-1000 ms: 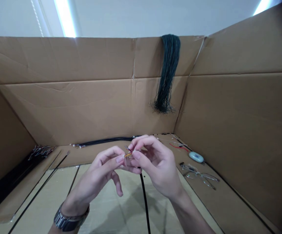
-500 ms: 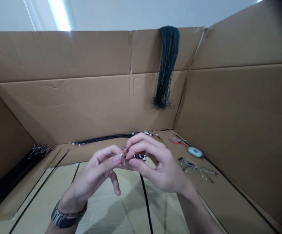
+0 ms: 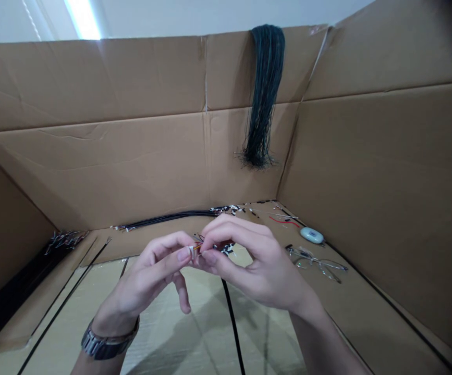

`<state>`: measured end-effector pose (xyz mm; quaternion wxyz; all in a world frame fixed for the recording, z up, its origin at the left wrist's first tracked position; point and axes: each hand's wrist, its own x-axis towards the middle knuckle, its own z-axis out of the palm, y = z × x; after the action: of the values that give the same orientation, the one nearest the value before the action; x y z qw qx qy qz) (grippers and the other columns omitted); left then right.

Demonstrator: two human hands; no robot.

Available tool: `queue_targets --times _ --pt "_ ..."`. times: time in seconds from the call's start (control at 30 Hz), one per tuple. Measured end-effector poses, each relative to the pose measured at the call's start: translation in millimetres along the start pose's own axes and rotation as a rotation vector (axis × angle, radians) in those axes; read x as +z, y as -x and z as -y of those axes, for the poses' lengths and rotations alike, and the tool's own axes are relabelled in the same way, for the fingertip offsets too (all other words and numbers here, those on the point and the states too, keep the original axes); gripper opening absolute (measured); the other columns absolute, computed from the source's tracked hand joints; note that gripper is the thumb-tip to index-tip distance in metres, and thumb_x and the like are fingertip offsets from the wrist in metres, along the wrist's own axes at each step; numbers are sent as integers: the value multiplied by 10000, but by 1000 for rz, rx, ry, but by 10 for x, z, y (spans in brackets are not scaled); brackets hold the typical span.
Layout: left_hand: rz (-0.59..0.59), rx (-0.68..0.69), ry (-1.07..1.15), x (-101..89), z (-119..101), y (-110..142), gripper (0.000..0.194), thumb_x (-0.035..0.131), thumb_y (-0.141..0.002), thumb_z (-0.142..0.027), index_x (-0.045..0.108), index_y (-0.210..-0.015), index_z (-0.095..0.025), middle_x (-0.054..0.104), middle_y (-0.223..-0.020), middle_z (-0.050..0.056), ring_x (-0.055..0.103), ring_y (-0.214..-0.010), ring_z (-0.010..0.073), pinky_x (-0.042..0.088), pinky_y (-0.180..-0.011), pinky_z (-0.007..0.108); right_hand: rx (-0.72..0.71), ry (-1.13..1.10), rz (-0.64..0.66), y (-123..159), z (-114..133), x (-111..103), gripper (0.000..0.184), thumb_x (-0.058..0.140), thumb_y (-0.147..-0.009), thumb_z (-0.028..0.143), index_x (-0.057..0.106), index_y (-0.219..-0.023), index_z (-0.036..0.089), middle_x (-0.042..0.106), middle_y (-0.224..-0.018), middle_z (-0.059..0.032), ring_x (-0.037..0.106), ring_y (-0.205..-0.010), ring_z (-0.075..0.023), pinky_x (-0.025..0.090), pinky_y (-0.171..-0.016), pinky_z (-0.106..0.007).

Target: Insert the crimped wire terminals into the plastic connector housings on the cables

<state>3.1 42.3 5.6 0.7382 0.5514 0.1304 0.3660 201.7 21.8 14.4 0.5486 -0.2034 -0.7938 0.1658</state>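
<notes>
My left hand (image 3: 159,268) pinches a small white connector (image 3: 192,251) between thumb and forefinger; its other fingers hang loosely curled. Thin coloured wires (image 3: 197,246), orange and red among them, run from the connector toward my right hand (image 3: 245,258). That hand has thumb and forefinger closed on the wires, close beside the connector. A black cable (image 3: 231,317) trails down from beneath my right hand to the near edge. Exactly how the wire ends meet the connector is hidden by my fingertips.
Cardboard walls (image 3: 112,172) surround the work surface. Dark green wires (image 3: 267,94) hang over the back wall. Black cables (image 3: 171,217) lie along the back, with more black cables (image 3: 18,286) at left. Eyeglasses (image 3: 317,262) and a pale blue oval case (image 3: 312,235) lie at right.
My right thumb has drawn in against its forefinger, closing on the wires. The connector stays in my left hand. The camera view has shifted slightly.
</notes>
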Motion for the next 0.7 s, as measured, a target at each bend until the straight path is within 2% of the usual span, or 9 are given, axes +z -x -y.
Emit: queue_targets --times 0.1,0.23,0.37,0.47,0.53,0.6,0.7 --pt "7 5 -38 -3 -18 14 161 665 -955 -272 769 -901 -161 587 -789 -6 619 -548 68 623 -485 173 -69 150 -27 19 63 30 57 620 -924 65 656 -917 108 671 -893 -65 632 -810 -125 534 -694 -236" --pt "5 -1 -65 -18 -15 26 155 691 -938 -296 755 -906 -158 618 -806 1 644 -553 79 618 -487 182 -159 427 -66 56 161 59 96 597 -926 48 653 -956 120 685 -1073 -105 667 -876 -139 525 -660 -248" --pt "26 -15 -78 -31 6 39 213 700 -932 -349 722 -885 -143 655 -726 14 648 -558 98 589 -479 167 -271 596 -58 86 200 64 101 595 -934 65 649 -993 128 692 -1051 -70 656 -914 -145 510 -661 -263" --pt "25 -30 -67 -52 27 57 269 676 -946 -385 697 -845 -136 630 -584 2 638 -498 96 535 -452 127 -309 613 -57 94 168 61 139 556 -968 82 641 -1074 111 687 -1098 -70 642 -966 -152 526 -748 -273" --pt "29 -47 -31 -70 44 67 284 663 -954 -379 687 -809 -136 531 -478 -40 570 -411 67 480 -416 91 -333 598 -50 94 135 58 161 553 -970 78 638 -1105 103 681 -1120 -70 636 -960 -156 533 -781 -280" --pt "50 -77 26 -84 60 72 281 650 -960 -362 684 -793 -139 444 -438 -65 510 -370 57 444 -389 80 -355 566 -42 92 110 56 161 561 -965 67 637 -1104 95 681 -1114 -69 636 -932 -154 539 -781 -282" --pt "99 -119 121 -89 75 70 269 620 -969 -339 684 -794 -145 412 -430 -64 491 -375 74 443 -374 98 -356 530 -35 84 105 56 159 547 -961 33 636 -1083 83 689 -1086 -75 641 -907 -156 549 -757 -286"
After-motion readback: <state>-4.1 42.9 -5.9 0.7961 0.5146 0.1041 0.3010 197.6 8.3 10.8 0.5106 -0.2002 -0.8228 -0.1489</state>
